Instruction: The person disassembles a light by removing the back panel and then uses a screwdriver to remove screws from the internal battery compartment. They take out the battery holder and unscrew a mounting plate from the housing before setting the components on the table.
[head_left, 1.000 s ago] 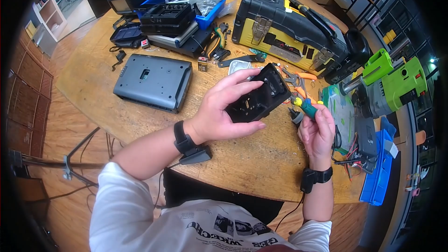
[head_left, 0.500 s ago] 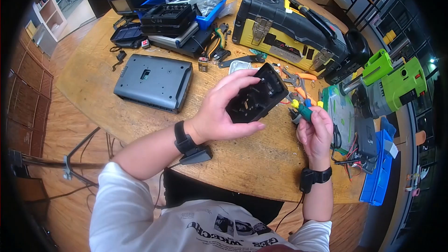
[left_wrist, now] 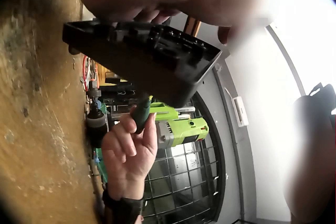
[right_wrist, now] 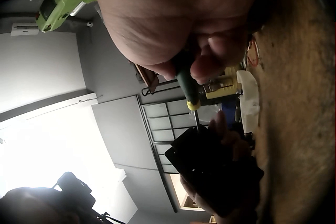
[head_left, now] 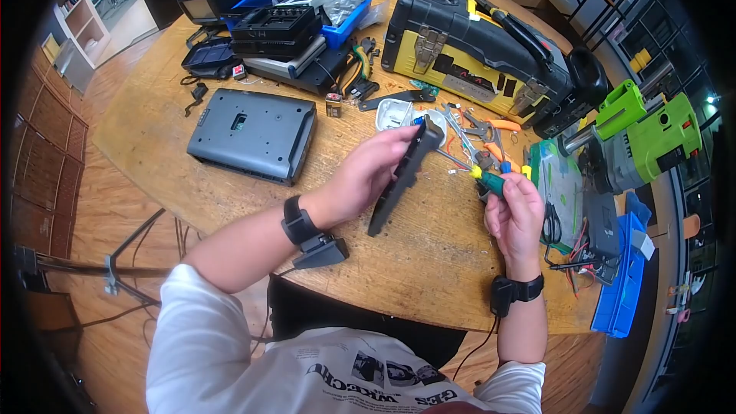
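My left hand (head_left: 360, 180) holds a black plastic housing (head_left: 406, 176), an open shell with moulded ribs and posts inside, tilted up on its edge over the table. In the left wrist view the housing (left_wrist: 142, 61) shows its hollow side, with the left fingers behind its far edge. My right hand (head_left: 515, 218) pinches a screwdriver (head_left: 489, 180) by its green handle with a yellow collar. The thin metal shaft points left toward the housing's upper end. From the right wrist, the screwdriver (right_wrist: 188, 85) appears with its tip overlapping the dark housing (right_wrist: 210, 166).
A grey device case (head_left: 253, 134) lies left on the wooden table. Behind stand a yellow-black toolbox (head_left: 468, 69) and a blue bin (head_left: 337, 31). White dish (head_left: 394, 113), orange-handled pliers (head_left: 502, 126) and loose parts lie ahead; a green power tool (head_left: 652, 138) is right.
My left hand has turned the housing from showing its hollow inside to nearly edge-on. The right hand with the screwdriver has shifted only slightly, and its shaft is now visible.
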The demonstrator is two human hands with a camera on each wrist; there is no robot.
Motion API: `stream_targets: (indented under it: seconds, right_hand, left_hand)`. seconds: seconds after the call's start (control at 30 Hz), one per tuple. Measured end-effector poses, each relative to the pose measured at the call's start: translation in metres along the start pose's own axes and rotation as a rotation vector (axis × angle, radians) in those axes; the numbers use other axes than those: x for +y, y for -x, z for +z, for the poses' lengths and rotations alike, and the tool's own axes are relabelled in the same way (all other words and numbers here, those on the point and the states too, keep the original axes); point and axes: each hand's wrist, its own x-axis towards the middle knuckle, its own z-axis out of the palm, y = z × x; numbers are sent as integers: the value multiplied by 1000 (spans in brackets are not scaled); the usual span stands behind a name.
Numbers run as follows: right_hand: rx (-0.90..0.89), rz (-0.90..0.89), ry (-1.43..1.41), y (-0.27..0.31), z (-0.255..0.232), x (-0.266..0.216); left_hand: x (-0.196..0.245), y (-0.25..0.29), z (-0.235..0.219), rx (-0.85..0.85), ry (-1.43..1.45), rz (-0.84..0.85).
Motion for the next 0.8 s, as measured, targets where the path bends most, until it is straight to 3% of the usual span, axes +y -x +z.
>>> stream_targets:
  seconds: [0.07, 0.13, 0.2, 0.43, 0.8]
  right_hand:
    - [-4, -6, 3, 0, -1, 1]
    - [2, -4, 3, 0, -2, 2]
    - [3, -11, 6, 0, -4, 2]
    - [-11, -20, -12, -1, -7, 2]
    - [-34, -11, -20, -3, -9, 4]
  left_hand:
    - [0, -4, -13, -183, 137, -80]
    - [4, -1, -9, -131, 85, -97]
    - [8, -3, 4, 21, 250, -211]
    - [12, -6, 0, -69, 250, -308]
    - [10, -6, 3, -125, 312, -308]
